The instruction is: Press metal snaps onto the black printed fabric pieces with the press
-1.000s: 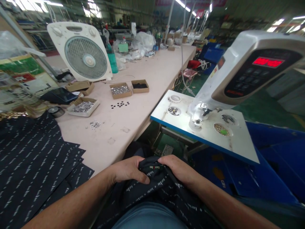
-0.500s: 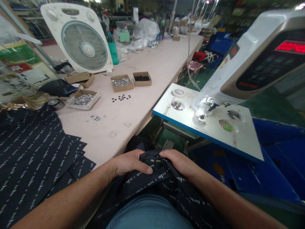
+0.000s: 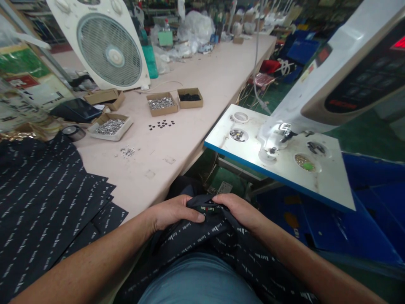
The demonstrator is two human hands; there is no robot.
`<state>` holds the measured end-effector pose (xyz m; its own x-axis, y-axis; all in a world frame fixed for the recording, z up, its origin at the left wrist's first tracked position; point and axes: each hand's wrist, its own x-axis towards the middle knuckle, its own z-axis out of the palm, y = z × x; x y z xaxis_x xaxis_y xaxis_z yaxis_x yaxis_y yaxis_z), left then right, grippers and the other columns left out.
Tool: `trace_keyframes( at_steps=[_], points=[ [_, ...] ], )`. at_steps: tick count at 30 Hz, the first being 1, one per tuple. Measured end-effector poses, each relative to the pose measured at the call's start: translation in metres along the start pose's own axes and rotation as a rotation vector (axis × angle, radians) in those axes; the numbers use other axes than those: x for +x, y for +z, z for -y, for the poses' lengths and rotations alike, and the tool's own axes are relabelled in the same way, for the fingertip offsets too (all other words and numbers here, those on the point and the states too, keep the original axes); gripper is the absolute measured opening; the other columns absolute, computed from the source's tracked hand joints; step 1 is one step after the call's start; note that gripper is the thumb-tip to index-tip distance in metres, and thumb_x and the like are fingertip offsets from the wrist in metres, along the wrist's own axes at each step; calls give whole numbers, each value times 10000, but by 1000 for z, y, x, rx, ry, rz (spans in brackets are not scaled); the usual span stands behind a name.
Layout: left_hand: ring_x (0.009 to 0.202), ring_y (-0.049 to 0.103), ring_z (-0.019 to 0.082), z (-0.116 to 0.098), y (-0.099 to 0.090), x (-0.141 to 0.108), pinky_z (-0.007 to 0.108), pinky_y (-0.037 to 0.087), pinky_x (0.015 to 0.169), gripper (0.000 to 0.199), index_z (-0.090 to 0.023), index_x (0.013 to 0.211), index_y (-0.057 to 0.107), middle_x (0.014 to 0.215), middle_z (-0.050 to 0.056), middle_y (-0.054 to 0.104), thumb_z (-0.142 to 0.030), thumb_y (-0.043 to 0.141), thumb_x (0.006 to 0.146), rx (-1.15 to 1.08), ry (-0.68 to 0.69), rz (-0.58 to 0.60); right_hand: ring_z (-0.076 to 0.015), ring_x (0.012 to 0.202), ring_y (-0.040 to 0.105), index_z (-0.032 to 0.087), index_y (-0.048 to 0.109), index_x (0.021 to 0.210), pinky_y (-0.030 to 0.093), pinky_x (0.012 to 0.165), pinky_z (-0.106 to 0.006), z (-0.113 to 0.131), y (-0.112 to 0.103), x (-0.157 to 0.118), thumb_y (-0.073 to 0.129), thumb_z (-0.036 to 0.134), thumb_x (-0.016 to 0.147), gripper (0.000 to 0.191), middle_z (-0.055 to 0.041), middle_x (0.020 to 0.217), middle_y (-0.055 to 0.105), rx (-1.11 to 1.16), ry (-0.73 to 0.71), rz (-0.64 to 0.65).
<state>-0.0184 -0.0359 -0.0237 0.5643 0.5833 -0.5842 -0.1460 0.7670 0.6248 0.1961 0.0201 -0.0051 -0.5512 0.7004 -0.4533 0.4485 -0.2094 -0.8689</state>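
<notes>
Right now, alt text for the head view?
Left hand and right hand hold dark, white-lettered cloth. A square white fan stands on a long pinkish table to the left; a white-and-brown machine stands right.

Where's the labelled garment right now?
Head view, lower centre: the dark garment is held by the left hand and right hand, right of the cloth pile.

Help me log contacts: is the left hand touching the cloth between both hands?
Touching: the head view shows the left hand with its thumb laid over the cloth near its upper edge.
</notes>
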Motion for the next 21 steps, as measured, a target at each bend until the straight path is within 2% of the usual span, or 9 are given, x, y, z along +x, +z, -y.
trace_keyframes(
  at_steps=[8, 15, 19, 21],
  points=[
    [652, 706, 116, 1, 2, 2, 184, 575, 668, 357, -137, 888, 791, 810, 30, 788, -338, 892, 610, -11, -6, 6, -243, 849, 646, 211, 705, 651, 452, 847, -340, -4, -2, 1, 515, 459, 782, 339, -29, 832, 757, 25, 18, 5],
    [648, 701, 122, 3, 3, 3, 196, 573, 670, 385, -130, 881, 789, 806, 36, 786, -366, 893, 595, -21, -13, -6, -246, 885, 636, 208, 691, 642, 452, 846, -339, -7, -2, 3, 553, 456, 788, 319, -34, 848, 742, 81, 16, 19],
    [663, 697, 122, 2, 4, 3, 203, 562, 698, 354, -134, 872, 786, 816, 39, 785, -330, 891, 596, -26, 12, -39, -221, 793, 632, 169, 722, 826, 473, 750, -321, -9, -4, -5, 678, 589, 768, 426, -45, 833, 723, 284, 62, 151],
    [639, 681, 117, 1, 4, 4, 203, 544, 674, 323, -139, 849, 781, 787, 32, 777, -319, 884, 600, -26, 23, -58, -197, 749, 619, 162, 722, 946, 461, 690, -289, -7, -7, -10, 773, 597, 705, 500, -29, 833, 711, 273, 61, 228]
  ],
)
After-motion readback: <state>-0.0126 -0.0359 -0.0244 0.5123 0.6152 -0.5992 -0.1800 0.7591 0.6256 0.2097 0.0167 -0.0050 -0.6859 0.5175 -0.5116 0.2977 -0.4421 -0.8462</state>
